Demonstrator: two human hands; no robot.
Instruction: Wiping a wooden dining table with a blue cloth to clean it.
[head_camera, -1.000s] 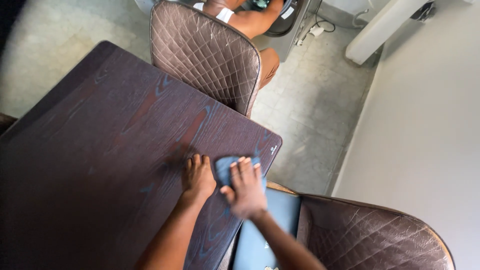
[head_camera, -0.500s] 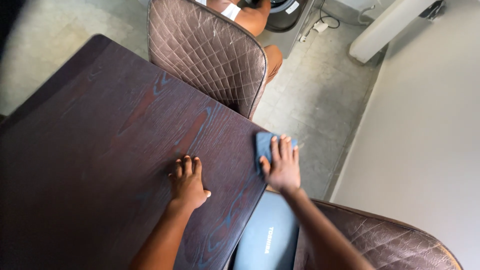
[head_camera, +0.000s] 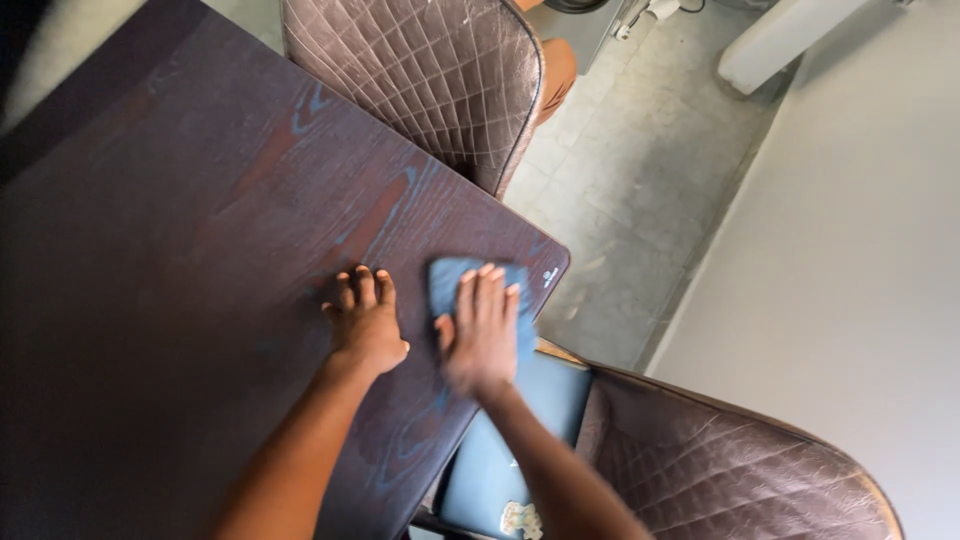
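Right hand (head_camera: 482, 332) flat on blue cloth (head_camera: 447, 282).
Left hand (head_camera: 365, 322) rests spread (grasping nothing) on the dark table (head_camera: 180, 260).

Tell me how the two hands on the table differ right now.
The left hand rests bare on the dark wooden table, fingers spread; the right hand presses on a blue cloth with fingers together. The left hand looks sharp, the right hand blurred. The right hand lies nearer the table's corner. Both lie palm down, fingers pointing away from the person.
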